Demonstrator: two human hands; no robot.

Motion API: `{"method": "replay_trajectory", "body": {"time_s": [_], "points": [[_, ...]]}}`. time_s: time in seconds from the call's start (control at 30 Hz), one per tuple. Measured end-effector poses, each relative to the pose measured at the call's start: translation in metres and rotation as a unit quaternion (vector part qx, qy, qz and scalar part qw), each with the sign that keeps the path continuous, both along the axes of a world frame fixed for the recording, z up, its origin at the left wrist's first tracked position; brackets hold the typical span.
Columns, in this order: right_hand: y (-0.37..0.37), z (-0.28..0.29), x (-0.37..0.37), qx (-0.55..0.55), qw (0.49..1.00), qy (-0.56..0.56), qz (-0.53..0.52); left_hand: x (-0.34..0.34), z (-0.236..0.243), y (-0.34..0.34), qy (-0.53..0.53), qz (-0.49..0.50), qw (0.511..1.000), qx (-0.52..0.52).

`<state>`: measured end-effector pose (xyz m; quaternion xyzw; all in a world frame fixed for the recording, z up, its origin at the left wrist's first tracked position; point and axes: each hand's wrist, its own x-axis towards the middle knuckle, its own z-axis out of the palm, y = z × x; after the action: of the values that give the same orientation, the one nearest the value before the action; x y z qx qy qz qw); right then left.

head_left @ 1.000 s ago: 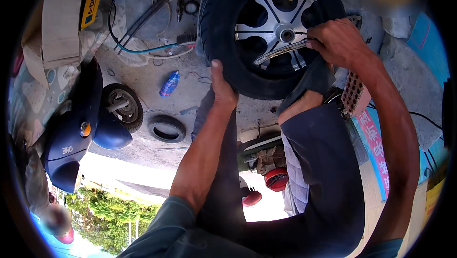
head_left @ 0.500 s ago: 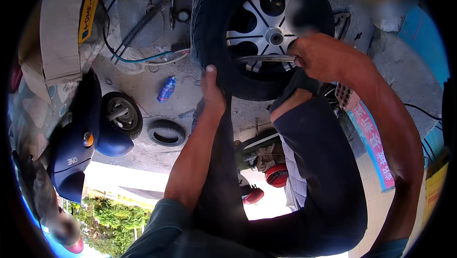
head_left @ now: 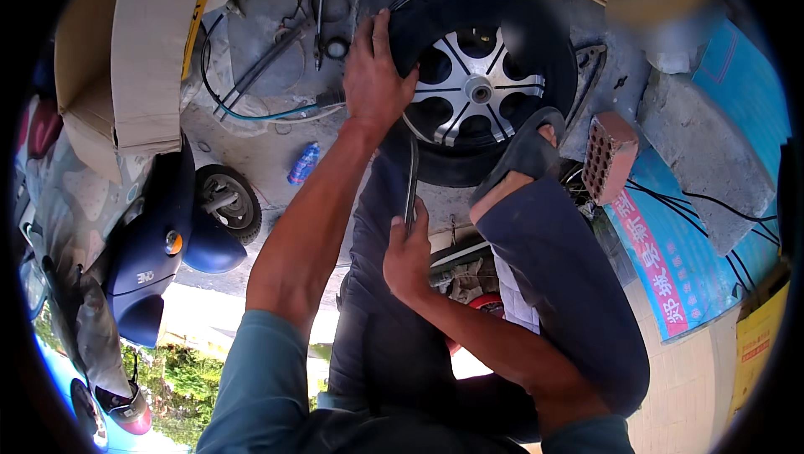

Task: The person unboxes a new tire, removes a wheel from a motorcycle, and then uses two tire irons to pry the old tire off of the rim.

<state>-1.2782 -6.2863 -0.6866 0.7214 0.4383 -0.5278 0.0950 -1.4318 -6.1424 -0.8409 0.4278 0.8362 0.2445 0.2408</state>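
Note:
A black tyre (head_left: 448,167) lies on the ground around a silver spoked wheel rim (head_left: 456,90). My left hand (head_left: 375,85) grips the tyre's left side, thumb over its face and fingers along its outer edge. Closer to me, my right hand (head_left: 409,257) is closed round the lower end of a metal tyre lever (head_left: 413,173). The lever points away from me, its far end at the lower left of the rim, where the tip is hard to make out. My sandalled foot (head_left: 523,157) presses on the tyre's near right side.
A perforated brick (head_left: 609,157) and a concrete block (head_left: 712,144) lie at the right beside blue printed board (head_left: 670,261). On the left are a cardboard box (head_left: 155,52), a dark blue scooter (head_left: 138,261) and a blue bottle (head_left: 303,163). Cables (head_left: 260,116) trail near the tyre.
My right hand has brought the lever from the rim's right side to its lower left. My left hand has moved farther up the tyre's left side. More of the sandalled foot shows.

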Motion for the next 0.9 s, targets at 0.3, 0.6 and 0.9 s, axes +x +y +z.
{"method": "replay_trajectory", "body": {"time_s": [0.3, 0.6, 0.9], "points": [[-0.054, -0.104, 0.083, 0.100, 0.972, -0.001, 0.213, 0.007, -0.016, -0.006, 0.005, -0.011, 0.998, 0.067], [0.014, -0.061, 0.105, 0.041, 0.930, -0.033, 0.365, 0.008, -0.003, -0.008, 0.002, -0.009, 1.000, 0.026], [0.145, -0.013, 0.093, -0.063, 0.818, -0.055, 0.569, 0.003, -0.006, -0.005, 0.011, -0.007, 1.000, 0.015]]}}
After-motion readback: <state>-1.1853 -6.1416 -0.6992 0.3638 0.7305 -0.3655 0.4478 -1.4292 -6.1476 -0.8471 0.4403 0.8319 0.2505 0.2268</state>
